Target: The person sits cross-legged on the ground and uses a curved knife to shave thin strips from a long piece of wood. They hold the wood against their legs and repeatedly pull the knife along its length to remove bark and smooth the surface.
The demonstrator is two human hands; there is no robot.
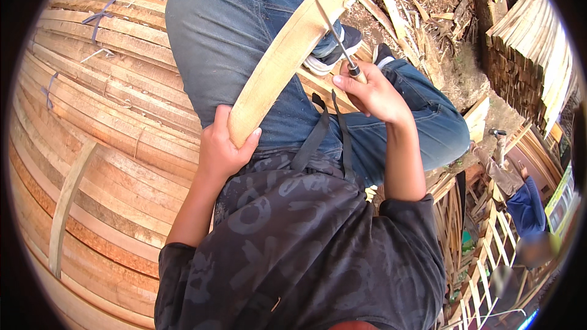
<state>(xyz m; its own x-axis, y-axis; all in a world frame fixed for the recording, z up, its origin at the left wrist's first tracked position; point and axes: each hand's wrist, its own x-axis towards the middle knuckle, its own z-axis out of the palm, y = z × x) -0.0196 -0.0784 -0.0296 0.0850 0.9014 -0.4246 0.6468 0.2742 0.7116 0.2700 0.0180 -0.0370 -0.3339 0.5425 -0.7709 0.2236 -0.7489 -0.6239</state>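
Note:
A long pale wooden board [287,43] slants across my lap, its rounded near end by my left thigh. My left hand [225,143] is wrapped round that end, thumb on one side and fingers on the other. In my right hand [373,95] is a slim, long-bladed hand tool [336,35] with a light wooden handle and a dark collar. Its narrow metal blade points up and away, and its tip overlaps the board's face in the view. Whether the blade touches the wood I cannot tell.
I sit on stacked wooden strips [122,128], some tied with dark bands [99,17]. One loose slat [67,208] lies across them at left. Shavings and offcuts [422,18] litter the ground ahead. A tall wood stack [529,61] stands far right; another person [526,201] is below it.

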